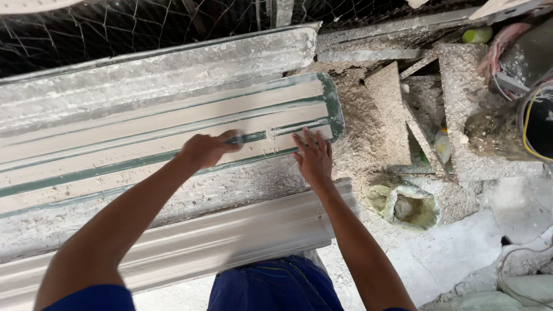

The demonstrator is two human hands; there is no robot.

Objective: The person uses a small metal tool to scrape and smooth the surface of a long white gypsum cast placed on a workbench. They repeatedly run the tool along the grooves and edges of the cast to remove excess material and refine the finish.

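Head view: the left hand (206, 150) closes its grip on a thin tool (258, 137), while the right hand (314, 156) lies flat and empty at three o'clock on the long mould (144, 138). White plaster looks mostly spread; smoothing seemingly remains.

Long green-edged moulding form (173, 124), filled with pale plaster, lying lengthwise beside the white cast cornice (230, 236).

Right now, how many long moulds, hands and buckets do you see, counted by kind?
Long moulds: 3 (upper, green-edged, near)
Hands: 2 (left hand, right hand)
Buckets: 1 (bucket)
Total: 6
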